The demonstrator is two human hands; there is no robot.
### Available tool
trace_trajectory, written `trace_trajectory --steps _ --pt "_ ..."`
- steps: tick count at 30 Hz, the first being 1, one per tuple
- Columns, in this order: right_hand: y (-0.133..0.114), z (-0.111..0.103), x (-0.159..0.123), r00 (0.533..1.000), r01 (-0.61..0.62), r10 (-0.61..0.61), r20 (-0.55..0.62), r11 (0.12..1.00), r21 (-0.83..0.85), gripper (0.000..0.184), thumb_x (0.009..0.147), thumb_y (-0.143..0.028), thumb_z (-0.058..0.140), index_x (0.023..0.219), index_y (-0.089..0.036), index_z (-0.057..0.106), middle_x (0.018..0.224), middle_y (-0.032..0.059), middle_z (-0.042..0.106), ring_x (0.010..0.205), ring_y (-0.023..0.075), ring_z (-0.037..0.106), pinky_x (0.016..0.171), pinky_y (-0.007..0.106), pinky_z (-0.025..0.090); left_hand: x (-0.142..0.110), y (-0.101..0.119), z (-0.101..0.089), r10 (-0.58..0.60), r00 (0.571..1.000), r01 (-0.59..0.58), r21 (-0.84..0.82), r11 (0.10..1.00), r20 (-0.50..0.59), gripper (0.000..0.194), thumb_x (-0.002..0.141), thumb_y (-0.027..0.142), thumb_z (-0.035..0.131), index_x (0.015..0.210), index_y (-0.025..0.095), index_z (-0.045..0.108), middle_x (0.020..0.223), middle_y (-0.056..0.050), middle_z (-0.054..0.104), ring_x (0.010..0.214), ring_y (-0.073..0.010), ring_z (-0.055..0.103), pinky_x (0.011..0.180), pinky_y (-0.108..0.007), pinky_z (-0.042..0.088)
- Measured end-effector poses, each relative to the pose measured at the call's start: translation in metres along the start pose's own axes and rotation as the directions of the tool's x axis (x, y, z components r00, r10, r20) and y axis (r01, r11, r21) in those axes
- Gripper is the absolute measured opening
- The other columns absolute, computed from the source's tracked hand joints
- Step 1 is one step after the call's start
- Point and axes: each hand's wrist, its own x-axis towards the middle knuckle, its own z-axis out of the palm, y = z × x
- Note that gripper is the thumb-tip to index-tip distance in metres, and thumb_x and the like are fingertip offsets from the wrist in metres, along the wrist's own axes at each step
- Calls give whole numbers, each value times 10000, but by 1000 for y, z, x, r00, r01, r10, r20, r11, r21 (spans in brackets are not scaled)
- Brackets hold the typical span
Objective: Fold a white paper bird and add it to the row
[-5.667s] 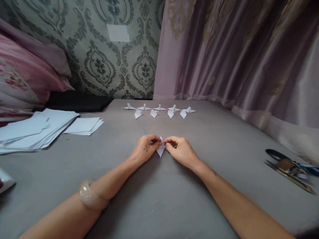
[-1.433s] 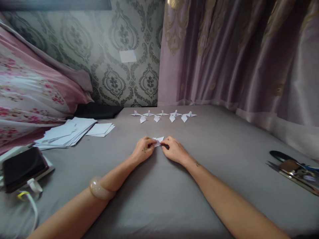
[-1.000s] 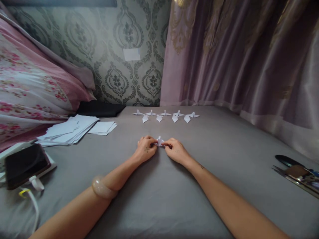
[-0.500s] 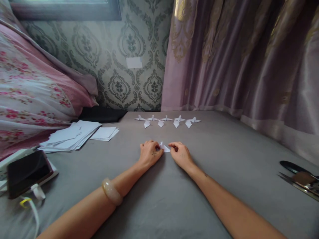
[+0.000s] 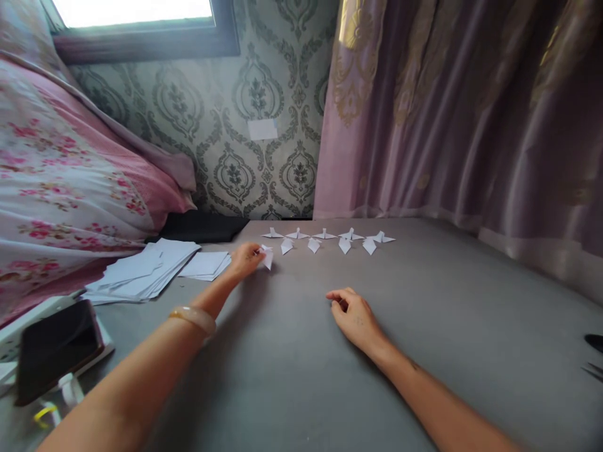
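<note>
My left hand [image 5: 245, 259] is closed on a folded white paper crane [image 5: 268, 259], pinching it at the left end of the front row of cranes. Part of that crane is covered by the fingers. Several more small paper cranes [image 5: 324, 234] stand in a back row with wings spread, and a front row of cranes [image 5: 313, 245] sits just before them. Nearer to me, my right hand [image 5: 355, 319] rests on the grey surface, fingers loosely curved, thumb and forefinger apart, with nothing between them.
To the left lie a large stack of white paper [image 5: 141, 273] and a smaller stack [image 5: 205, 265]. A phone [image 5: 59, 345] rests by a power strip and cable. A black flat item [image 5: 202, 227] lies near the wall. Scissor-like blades [image 5: 592, 370] show at the right edge.
My left hand has carried the paper crane forward and left, to the end of the front row. My right hand has stayed behind, apart from the crane. The camera view has tilted slightly upward.
</note>
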Motion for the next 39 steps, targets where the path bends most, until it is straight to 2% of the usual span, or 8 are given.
trace_trajectory --steps 4,11,23,33,36,39 --pt "1 1 3 1000 7 -7 5 1000 -22 267 766 -136 443 896 -180 671 909 54 636 795 155 597 763 272 446 40 -28 4 -28 1000 28 -34 999 -7 317 707 316 522 920 147 685 764 -40 659 744 -185 563 636 -247 399" --pt "3 2 5 1000 -10 11 30 999 -42 260 783 -154 429 887 -194 664 895 46 622 751 149 591 735 270 444 72 -43 28 -13 999 15 -80 997 33 337 687 304 530 929 132 689 701 -32 658 693 -184 569 619 -248 419" --pt "1 2 4 999 -20 23 46 998 -60 251 791 -179 424 865 -215 661 901 46 622 753 155 597 702 270 445 79 -41 39 -52 998 51 23 998 40 248 707 263 515 876 163 667 807 -57 674 797 -213 572 669 -264 398" --pt "0 2 4 999 -23 26 47 997 -74 257 789 -153 426 866 -213 663 908 43 624 775 158 597 698 263 437 77 -33 36 -81 995 77 85 993 52 175 716 225 514 812 173 650 878 -74 678 880 -235 580 712 -280 384" --pt "0 2 3 999 -15 18 40 997 -81 266 785 -135 423 870 -209 664 909 40 625 773 153 594 696 257 433 78 -36 37 -83 995 79 65 995 57 215 710 229 519 876 167 641 946 -83 673 927 -246 576 742 -293 391" --pt "1 2 2 999 0 3 35 997 -80 268 786 -129 427 871 -209 669 919 39 629 787 150 593 692 246 429 78 -40 38 -88 995 86 32 996 52 335 705 238 522 1020 157 601 1002 -89 660 954 -243 571 768 -298 403"
